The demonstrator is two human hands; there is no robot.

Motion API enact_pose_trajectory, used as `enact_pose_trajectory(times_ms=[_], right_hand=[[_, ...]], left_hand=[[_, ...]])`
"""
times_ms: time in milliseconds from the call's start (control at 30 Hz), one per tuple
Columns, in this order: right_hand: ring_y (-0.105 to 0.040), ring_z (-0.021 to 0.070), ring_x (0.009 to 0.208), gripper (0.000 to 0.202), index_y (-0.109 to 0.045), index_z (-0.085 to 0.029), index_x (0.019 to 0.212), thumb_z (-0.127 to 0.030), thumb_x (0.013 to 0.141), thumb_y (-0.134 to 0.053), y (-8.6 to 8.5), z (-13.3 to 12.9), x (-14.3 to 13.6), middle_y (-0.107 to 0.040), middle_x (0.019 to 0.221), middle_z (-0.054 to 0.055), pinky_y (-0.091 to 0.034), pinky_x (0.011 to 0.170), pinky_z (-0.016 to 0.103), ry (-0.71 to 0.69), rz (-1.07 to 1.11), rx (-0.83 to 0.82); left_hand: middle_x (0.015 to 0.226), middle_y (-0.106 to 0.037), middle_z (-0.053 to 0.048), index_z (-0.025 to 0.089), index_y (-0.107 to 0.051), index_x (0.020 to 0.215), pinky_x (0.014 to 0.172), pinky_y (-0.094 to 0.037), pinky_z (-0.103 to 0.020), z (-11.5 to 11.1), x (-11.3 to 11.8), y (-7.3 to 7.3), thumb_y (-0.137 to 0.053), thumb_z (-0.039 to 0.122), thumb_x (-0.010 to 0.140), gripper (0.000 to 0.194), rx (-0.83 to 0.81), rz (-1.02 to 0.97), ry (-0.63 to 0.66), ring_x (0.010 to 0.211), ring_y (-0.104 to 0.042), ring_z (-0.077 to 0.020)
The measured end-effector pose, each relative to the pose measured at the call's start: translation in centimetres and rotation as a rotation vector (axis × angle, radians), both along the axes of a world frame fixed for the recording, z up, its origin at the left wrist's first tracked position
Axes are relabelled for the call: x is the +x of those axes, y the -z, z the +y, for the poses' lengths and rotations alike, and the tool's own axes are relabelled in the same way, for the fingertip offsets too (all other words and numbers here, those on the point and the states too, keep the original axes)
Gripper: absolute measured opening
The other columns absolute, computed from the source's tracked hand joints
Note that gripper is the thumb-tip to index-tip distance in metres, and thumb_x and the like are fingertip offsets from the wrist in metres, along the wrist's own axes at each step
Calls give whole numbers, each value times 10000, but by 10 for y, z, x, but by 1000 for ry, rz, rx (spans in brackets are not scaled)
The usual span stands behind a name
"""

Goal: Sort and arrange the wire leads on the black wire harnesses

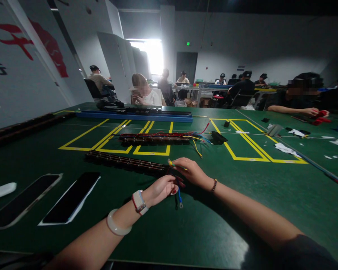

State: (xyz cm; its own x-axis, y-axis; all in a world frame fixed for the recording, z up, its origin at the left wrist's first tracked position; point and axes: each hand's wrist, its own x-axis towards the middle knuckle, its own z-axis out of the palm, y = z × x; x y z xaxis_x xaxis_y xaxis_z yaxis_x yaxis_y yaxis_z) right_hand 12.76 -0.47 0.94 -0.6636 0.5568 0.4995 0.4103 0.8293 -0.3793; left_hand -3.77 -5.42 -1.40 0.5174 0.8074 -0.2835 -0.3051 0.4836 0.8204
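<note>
A long black strip (126,161) with thin wires along its top lies on the green table, its right end at my hands. My left hand (161,189) is closed at that end, fingertips pinched on the wires. A blue wire (180,195) with a ring terminal hangs below the fingers, beside a dark one. My right hand (193,172) curves over from the right, fingers bent around a yellow-green wire (171,163) whose tip sticks out past them. Some fingertips overlap and are hidden. Just beyond lies a bundle of similar strips (154,139) with red, blue and yellow wire ends.
Two phones (73,197) (25,200) lie at the left. Yellow tape outlines (150,153) mark the green table (270,195). A blue rail (135,117) runs along the far edge. Paper scraps (287,149) lie at the right. Several people sit beyond the table.
</note>
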Motion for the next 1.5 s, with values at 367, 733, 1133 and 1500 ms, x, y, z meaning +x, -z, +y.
enact_pose_trajectory(times_ms=[367,733,1133,1500], right_hand=[[-500,129,715,211,-682,-161,861,-240,929,-499,-11,16,-63,-611,771,37,-328,703,257,67,-294,173],[-530,176,878,307,-584,-181,1190,-319,928,-507,-11,5,-46,-604,971,78,-366,773,292,175,-277,190],[-552,165,824,163,-673,-198,920,-321,891,-570,17,2,15,-626,844,42,-356,738,266,339,-310,-19],[-548,150,740,234,-661,-182,842,-379,896,-546,32,16,25,-624,790,40,-359,672,246,347,-273,-75]], left_hand=[[634,-558,-34,129,-576,712,472,-174,-228,1,-3,-4,-442,111,700,136,9,145,31,495,-312,-73],[720,-617,-38,126,-546,814,474,-267,-198,0,-1,-4,-515,241,772,126,148,268,28,502,-417,-58],[595,-624,-23,148,-632,750,516,-344,-228,1,-12,-21,-381,423,885,396,646,1061,96,489,-513,-114],[754,-660,-103,140,-605,846,610,-425,-298,2,-13,-18,-305,302,943,354,1282,1637,296,692,-644,-232]])
